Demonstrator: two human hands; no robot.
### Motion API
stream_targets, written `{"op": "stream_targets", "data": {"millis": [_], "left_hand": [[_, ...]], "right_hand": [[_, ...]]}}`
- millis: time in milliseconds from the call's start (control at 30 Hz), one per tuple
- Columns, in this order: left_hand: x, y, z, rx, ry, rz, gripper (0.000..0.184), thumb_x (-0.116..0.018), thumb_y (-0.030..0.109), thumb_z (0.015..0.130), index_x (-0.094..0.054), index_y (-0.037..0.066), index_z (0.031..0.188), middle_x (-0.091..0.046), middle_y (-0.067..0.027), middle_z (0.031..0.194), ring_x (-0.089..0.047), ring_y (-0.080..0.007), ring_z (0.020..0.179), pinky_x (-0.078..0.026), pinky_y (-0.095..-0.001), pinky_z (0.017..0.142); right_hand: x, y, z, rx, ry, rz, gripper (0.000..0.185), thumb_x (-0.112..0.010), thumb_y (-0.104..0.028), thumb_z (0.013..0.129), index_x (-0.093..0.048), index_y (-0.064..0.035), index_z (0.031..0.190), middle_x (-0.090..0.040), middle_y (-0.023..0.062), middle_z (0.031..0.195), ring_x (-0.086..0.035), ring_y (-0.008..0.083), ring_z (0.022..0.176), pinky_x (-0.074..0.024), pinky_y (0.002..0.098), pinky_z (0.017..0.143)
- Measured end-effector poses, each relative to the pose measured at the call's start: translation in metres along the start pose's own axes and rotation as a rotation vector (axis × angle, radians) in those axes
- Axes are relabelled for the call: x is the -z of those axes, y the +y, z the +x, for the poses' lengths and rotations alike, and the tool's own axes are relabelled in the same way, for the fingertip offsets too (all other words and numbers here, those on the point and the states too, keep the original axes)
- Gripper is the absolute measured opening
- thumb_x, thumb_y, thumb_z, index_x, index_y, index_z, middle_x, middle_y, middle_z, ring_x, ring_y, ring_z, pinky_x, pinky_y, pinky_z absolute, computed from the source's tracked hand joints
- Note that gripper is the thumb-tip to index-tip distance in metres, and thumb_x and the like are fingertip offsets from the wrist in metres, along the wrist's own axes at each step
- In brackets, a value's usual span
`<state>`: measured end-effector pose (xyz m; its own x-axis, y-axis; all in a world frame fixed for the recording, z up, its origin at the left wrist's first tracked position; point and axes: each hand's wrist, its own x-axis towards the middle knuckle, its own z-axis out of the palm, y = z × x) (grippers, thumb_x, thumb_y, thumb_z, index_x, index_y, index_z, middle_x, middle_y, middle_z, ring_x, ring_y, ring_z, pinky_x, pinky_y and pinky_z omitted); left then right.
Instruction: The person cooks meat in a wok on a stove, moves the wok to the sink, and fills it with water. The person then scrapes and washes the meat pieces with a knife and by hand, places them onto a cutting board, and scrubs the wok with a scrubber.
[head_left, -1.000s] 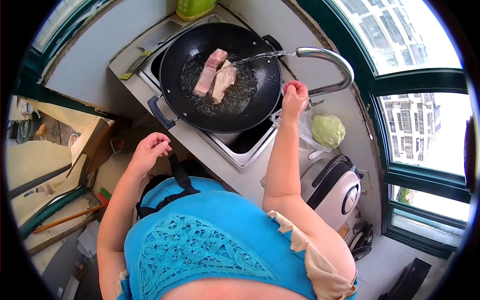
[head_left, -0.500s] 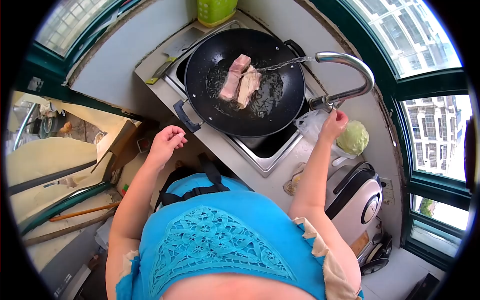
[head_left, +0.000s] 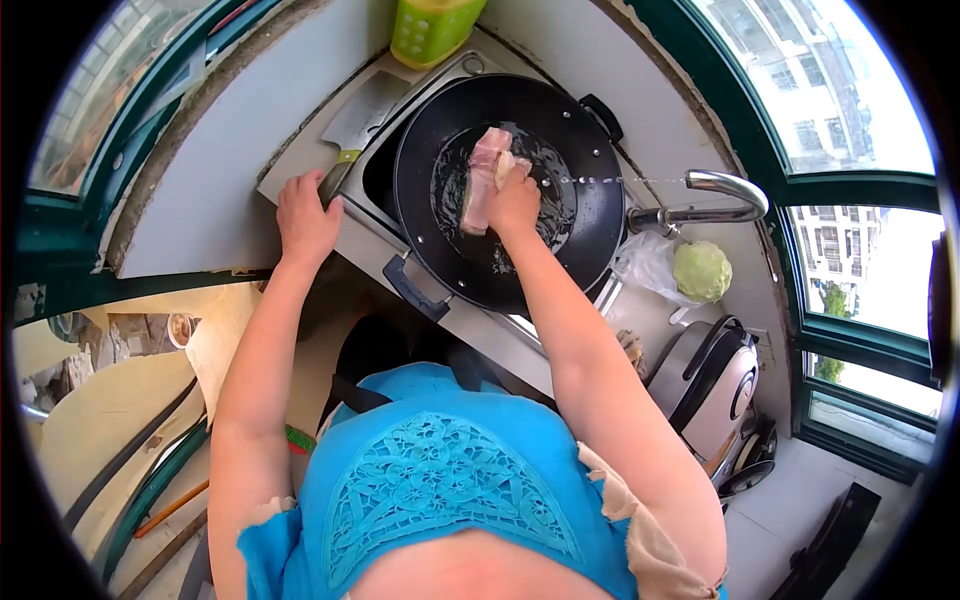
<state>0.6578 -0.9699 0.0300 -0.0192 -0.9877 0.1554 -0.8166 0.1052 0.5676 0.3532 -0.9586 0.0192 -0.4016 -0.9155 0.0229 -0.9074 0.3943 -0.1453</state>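
Inside the black wok [head_left: 425, 235], my right hand [head_left: 515, 205] is closed on the paler of two meat pieces. The other piece of meat [head_left: 485, 165], pink with a light edge, lies against it in shallow water. On the left, my left hand [head_left: 308, 222] is at the counter's edge, its thumb and fingers around the end of the handle of a kitchen knife [head_left: 360, 118]. The hand hides the handle's end; the broad blade lies flat on the counter. A broken line of drops stretches from the curved faucet [head_left: 735, 185] across the wok.
The wok sits over a steel sink; its near handle [head_left: 415, 288] juts toward me. A pale green cabbage [head_left: 703, 271] and a plastic bag [head_left: 643, 258] lie at right. Closer stands a rice cooker [head_left: 705, 375]. A green basket [head_left: 432, 32] stands in the back corner.
My right hand has left the faucet base and gone into the wok onto the meat. My left hand has moved forward to the knife handle. The water stream has thinned to drops.
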Motion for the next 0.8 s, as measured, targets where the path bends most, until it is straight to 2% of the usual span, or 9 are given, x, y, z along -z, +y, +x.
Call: {"op": "stream_targets", "data": {"millis": [133,200,400,500,600,633,733,767,800], "left_hand": [[0.003,-0.009,0.014,-0.018,-0.147,0.02,0.043,-0.066,0.018,0.074,-0.05,0.006,0.112,-0.052,-0.0129,0.107,-0.048,-0.032,0.102,-0.041,-0.0404,0.087],[0.003,-0.014,0.019,-0.057,-0.193,-0.005,0.043,-0.066,0.019,0.074,-0.05,0.005,0.112,-0.053,-0.0132,0.106,-0.049,-0.0315,0.101,-0.041,-0.0402,0.087],[0.01,-0.013,0.042,-0.048,-0.403,0.065,0.042,-0.06,0.024,0.078,-0.049,0.001,0.112,-0.057,-0.017,0.104,-0.053,-0.0335,0.098,-0.043,-0.0412,0.084],[0.01,-0.016,0.048,-0.048,-0.364,0.024,0.036,-0.061,0.024,0.077,-0.052,0.001,0.103,-0.059,-0.0167,0.091,-0.056,-0.0345,0.088,-0.046,-0.0436,0.076],[0.014,-0.017,0.047,-0.072,-0.276,-0.116,0.036,-0.06,0.025,0.079,-0.051,0.0,0.104,-0.059,-0.0179,0.09,-0.056,-0.0358,0.087,-0.045,-0.0449,0.074],[0.023,-0.013,0.046,-0.065,-0.278,-0.119,0.036,-0.059,0.025,0.08,-0.051,-0.001,0.104,-0.058,-0.0189,0.091,-0.055,-0.0367,0.087,-0.044,-0.0455,0.073],[0.044,0.002,0.035,-0.183,-0.154,-0.192,0.037,-0.058,0.026,0.081,-0.049,-0.001,0.104,-0.058,-0.0196,0.092,-0.055,-0.0374,0.086,-0.044,-0.0451,0.072],[0.048,0.008,0.031,-0.242,-0.106,-0.238,0.038,-0.058,0.026,0.082,-0.048,-0.002,0.105,-0.057,-0.0203,0.092,-0.055,-0.0383,0.084,-0.044,-0.0446,0.072],[0.053,0.019,0.026,-0.266,-0.121,-0.291,0.038,-0.058,0.026,0.082,-0.048,-0.002,0.105,-0.057,-0.0203,0.092,-0.055,-0.0383,0.084,-0.044,-0.0442,0.072]], "right_hand": [[0.025,0.007,0.003,0.204,-0.088,-0.063,0.058,-0.062,-0.022,0.077,-0.038,-0.0048,0.127,-0.052,0.0219,0.108,-0.049,0.0394,0.103,-0.0409,0.0434,0.089],[0.033,0.02,0.004,0.123,0.017,-0.143,0.056,-0.062,-0.018,0.077,-0.037,-0.0124,0.126,-0.051,0.0201,0.109,-0.051,0.0378,0.1,-0.043,0.0443,0.086],[0.032,0.031,0.002,-0.042,0.028,-0.346,0.045,-0.064,-0.019,0.074,-0.042,-0.0104,0.113,-0.05,0.0161,0.101,-0.052,0.0339,0.098,-0.0474,0.0439,0.076],[0.019,0.033,-0.003,-0.094,-0.03,-0.388,0.036,-0.055,-0.022,0.08,-0.042,-0.006,0.109,-0.053,0.0203,0.104,-0.054,0.036,0.098,-0.0478,0.0439,0.078],[0.013,0.039,0.001,-0.201,-0.377,-0.24,0.032,-0.048,-0.02,0.082,-0.042,-0.0007,0.107,-0.058,0.0248,0.101,-0.058,0.0373,0.095,-0.0478,0.0433,0.08],[0.034,0.023,-0.002,-0.207,-0.369,-0.252,0.031,-0.047,-0.018,0.082,-0.047,0.0039,0.104,-0.061,0.0257,0.096,-0.061,0.0372,0.092,-0.0476,0.0425,0.082],[0.025,0.03,0.001,-0.192,-0.35,-0.231,0.029,-0.048,-0.018,0.082,-0.053,0.0026,0.101,-0.062,0.0236,0.094,-0.061,0.0363,0.092,-0.0475,0.0424,0.082],[0.032,0.028,0.007,-0.119,-0.572,-0.26,0.029,-0.048,-0.019,0.082,-0.056,0.0009,0.103,-0.061,0.0233,0.098,-0.06,0.0367,0.093,-0.0476,0.0424,0.081],[0.037,0.026,0.003,-0.059,-0.412,-0.187,0.03,-0.049,-0.019,0.083,-0.056,0.0003,0.104,-0.06,0.0239,0.099,-0.059,0.0371,0.093,-0.0475,0.0423,0.081]]}}
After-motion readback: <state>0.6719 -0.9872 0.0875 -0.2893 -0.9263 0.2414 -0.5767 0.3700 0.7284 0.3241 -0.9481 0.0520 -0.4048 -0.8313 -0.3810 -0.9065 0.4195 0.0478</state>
